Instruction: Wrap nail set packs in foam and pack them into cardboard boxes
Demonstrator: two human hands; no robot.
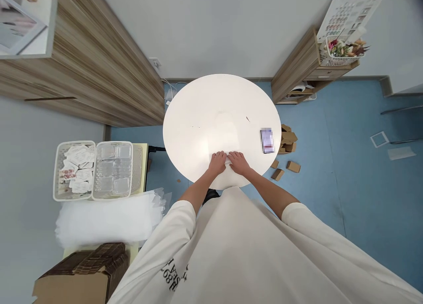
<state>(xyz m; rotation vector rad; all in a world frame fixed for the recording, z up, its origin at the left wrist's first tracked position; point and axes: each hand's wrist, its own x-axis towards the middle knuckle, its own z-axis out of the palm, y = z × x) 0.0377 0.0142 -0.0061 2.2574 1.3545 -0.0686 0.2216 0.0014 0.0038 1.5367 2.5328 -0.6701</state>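
Near the front edge of a white oval table (pixel 191 105), both hands work side by side on a thin white sheet (pixel 228 160), which is hard to tell from the tabletop. My left hand (pixel 218 161) has its fingers bent over the sheet's left part. On the right part, my right hand (pixel 238 162) presses with fingers curled the same way. The hands are close together, thumbs inward, with a pale bit of the sheet showing between them. Whether anything lies inside the sheet is hidden. A phone (pixel 267 140) with a blurred screen lies on the table to the right.
On my left, a side table holds a white basket of cards (pixel 79 169), a basket of clear plastic boxes (pixel 114 168), stacked white sheets (pixel 105 220) and flattened cardboard (pixel 72 284). Small brown boxes (pixel 288 139) lie on the floor at right. Wooden cabinets (pixel 109 53) stand against the wall.
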